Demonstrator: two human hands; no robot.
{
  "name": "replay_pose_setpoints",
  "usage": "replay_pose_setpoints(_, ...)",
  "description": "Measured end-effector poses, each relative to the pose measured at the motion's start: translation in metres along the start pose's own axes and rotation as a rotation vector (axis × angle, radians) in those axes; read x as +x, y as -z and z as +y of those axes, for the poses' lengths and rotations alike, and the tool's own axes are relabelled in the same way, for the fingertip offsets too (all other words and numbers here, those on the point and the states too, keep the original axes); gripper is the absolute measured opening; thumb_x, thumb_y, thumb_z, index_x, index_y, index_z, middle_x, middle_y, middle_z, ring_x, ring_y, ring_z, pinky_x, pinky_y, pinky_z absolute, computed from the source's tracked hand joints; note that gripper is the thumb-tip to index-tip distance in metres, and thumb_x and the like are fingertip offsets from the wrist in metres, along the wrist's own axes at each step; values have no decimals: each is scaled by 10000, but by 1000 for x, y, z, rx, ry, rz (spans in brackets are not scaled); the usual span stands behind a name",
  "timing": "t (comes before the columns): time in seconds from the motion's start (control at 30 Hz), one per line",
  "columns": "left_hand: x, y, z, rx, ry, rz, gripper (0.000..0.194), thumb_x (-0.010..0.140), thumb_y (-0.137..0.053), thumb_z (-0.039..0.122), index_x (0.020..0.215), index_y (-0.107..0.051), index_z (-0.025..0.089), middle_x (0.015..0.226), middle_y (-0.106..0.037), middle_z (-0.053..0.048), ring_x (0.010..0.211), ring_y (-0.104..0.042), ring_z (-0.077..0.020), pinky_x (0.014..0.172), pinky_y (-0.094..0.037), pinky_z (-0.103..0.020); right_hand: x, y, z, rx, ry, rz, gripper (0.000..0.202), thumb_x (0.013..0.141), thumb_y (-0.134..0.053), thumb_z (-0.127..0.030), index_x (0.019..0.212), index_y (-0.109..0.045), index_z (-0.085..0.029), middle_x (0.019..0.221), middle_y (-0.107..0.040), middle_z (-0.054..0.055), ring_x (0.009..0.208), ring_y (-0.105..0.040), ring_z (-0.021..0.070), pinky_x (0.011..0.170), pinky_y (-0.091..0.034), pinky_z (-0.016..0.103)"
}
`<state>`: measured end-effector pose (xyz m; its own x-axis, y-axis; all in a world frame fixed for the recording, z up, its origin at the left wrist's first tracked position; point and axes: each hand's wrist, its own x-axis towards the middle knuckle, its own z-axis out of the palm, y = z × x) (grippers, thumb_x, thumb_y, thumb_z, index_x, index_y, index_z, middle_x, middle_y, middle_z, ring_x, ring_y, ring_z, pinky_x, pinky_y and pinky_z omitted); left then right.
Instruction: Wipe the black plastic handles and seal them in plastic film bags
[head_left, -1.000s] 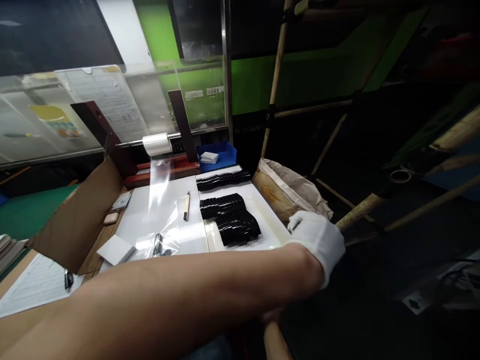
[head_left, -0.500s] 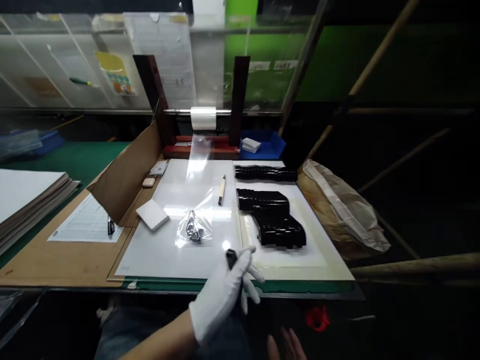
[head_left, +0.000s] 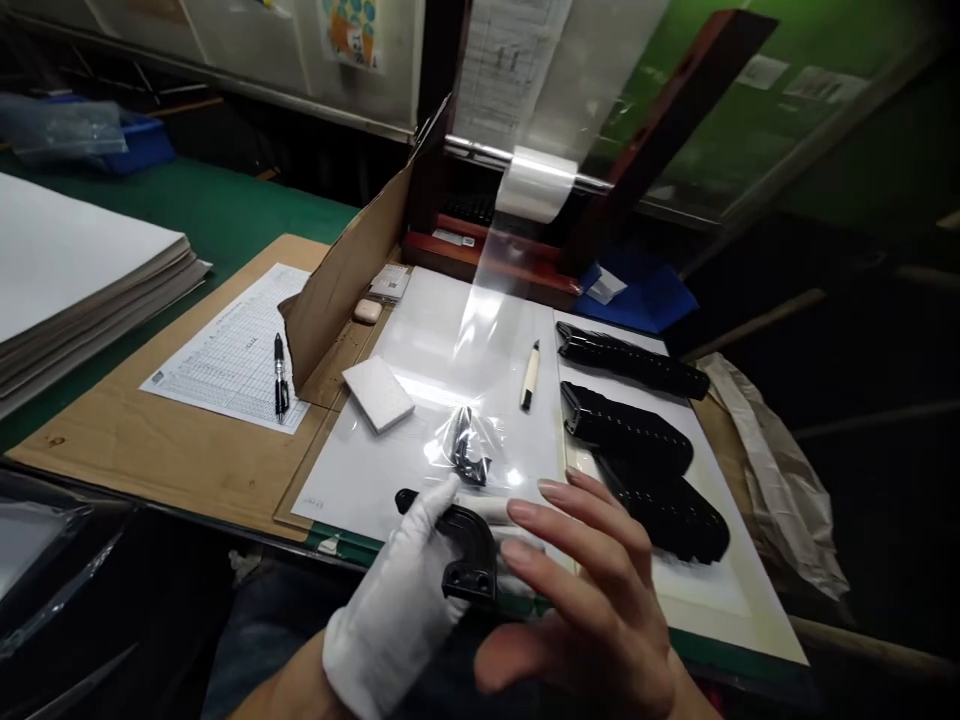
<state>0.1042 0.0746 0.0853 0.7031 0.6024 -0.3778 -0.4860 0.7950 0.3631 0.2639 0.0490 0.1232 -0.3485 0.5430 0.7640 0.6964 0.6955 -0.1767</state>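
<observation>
My left hand (head_left: 397, 590), in a white glove, is closed around a curved black plastic part (head_left: 476, 545) with two holes in its end. Bare and held just right of that part, my right hand (head_left: 592, 580) has its fingers spread and holds nothing. Beyond my hands, a similar-looking black piece (head_left: 465, 455) lies under clear film on the white work surface (head_left: 345, 480). To the right, black parts are lined up in a back row (head_left: 637, 362), a middle row (head_left: 634, 430) and a front row (head_left: 679, 510), the last partly behind my right hand.
A white block (head_left: 379, 393) and a cream-handled cutter (head_left: 530, 378) lie on the surface. Behind, a clear film roll (head_left: 538, 185) hangs on a rod. Cardboard (head_left: 352, 260) stands at left, near a printed sheet (head_left: 232, 345) and pen (head_left: 280, 375). A blue bin (head_left: 660, 298) sits back right.
The view has turned and come closer. My left hand has rotated, bringing the black part into plain sight. My right hand has risen from the bottom edge to beside it.
</observation>
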Motion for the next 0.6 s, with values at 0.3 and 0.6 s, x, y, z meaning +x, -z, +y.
replay_pose_setpoints(0.3,2,26,24,665,-248,178,432,984,-531,512,1244,-683,202,1128,-740,-86,1093,-673,-254,999,-513,-407,43,-12,66,-34,-220,-229,126,996,-609,-348,1000,-683,-247,951,-707,43,1038,-638,237,932,-512,409)
replay_pose_setpoints(0.6,19,71,39,2155,-715,382,317,964,-571,206,1275,-627,181,1360,-647,-113,1332,-528,-337,1076,-491,-535,102,-85,182,287,-571,-1125,356,929,-625,-554,962,-769,-230,908,-738,30,761,-652,181,656,-471,308)
